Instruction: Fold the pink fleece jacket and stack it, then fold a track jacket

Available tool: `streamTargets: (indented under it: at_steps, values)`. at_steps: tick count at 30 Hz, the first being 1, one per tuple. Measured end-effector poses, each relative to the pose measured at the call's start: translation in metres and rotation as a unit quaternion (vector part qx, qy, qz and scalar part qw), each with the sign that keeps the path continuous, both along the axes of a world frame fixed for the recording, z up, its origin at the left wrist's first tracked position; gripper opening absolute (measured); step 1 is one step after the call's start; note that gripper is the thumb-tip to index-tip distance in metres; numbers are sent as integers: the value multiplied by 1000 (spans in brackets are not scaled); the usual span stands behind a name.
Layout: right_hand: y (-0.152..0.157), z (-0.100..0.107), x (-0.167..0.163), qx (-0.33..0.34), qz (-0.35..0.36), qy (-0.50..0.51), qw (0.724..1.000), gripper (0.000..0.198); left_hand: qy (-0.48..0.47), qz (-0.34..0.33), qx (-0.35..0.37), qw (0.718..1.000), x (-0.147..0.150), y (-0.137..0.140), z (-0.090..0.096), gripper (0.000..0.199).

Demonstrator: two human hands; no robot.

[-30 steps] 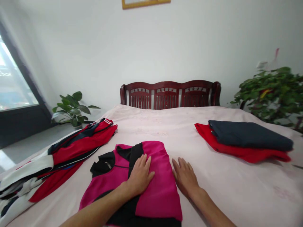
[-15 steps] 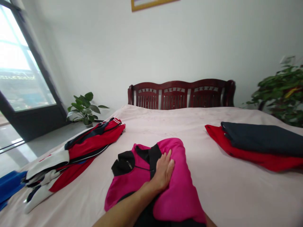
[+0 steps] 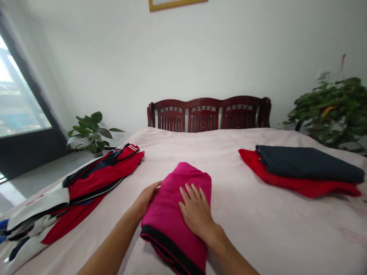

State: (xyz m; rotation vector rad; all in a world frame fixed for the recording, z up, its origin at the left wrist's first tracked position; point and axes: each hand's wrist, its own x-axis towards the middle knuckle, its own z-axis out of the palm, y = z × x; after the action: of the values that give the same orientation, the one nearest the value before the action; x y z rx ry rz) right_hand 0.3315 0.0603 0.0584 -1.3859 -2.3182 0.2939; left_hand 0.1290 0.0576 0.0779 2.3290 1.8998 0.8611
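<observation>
So I've got this pink folded garment [image 3: 169,204] with black trim at the lower center of the frame, lying on the pale pink bedspread [image 3: 266,233]. My right hand [image 3: 196,208] is flat on top, fingers spread, not gripping anything. My left hand [image 3: 149,196] is against its left edge; can't tell if those fingers are pinching cloth. Messy clothes pile [image 3: 100,172] at left, navy folded piece [image 3: 306,164] on a red one [image 3: 298,186] at right.

Pink-sheeted bed [image 3: 258,223]: folded magenta garment [image 3: 168,202], clothes heap [image 3: 97,179], red cloth [image 3: 309,188].
</observation>
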Motion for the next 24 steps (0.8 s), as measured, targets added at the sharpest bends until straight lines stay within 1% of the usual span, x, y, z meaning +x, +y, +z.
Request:
streamTargets:
  at_steps: [2,3,4,5,7,9,11,14,16,18,22,24]
  values:
    - [-3,-9,-2,3,31,-7,999,52,-95,43,-20,994,-22,-7,4,55]
    - [-2,-10,-2,7,33,-4,999,49,-150,54,-35,987,-27,-13,4,51]
    - [-1,-10,-2,13,28,1,1000,46,-185,48,-47,980,-27,-20,4,47]
    - [3,-7,-1,22,17,10,1000,44,-193,27,-61,979,-23,-29,3,45]
    - [14,2,1,51,-15,30,998,42,-127,-62,-90,986,-4,-50,0,42]
    - [31,15,2,86,-54,46,994,39,-37,-143,-112,983,18,-69,-4,40]
    - [51,27,4,108,-94,20,989,39,13,-180,-115,977,35,-84,-7,37]
    - [84,40,7,97,-131,-64,985,39,27,-188,-97,977,41,-92,-13,33]
    - [104,46,9,79,-125,-98,984,36,30,-198,-82,976,37,-91,-17,31]
    - [119,51,9,71,-99,-117,986,33,34,-210,-66,975,32,-89,-21,33]
    - [132,56,3,77,-35,-157,984,26,50,-235,-44,970,26,-85,-33,35]
    - [136,58,-1,82,-15,-170,982,26,61,-252,-35,965,25,-81,-40,32]
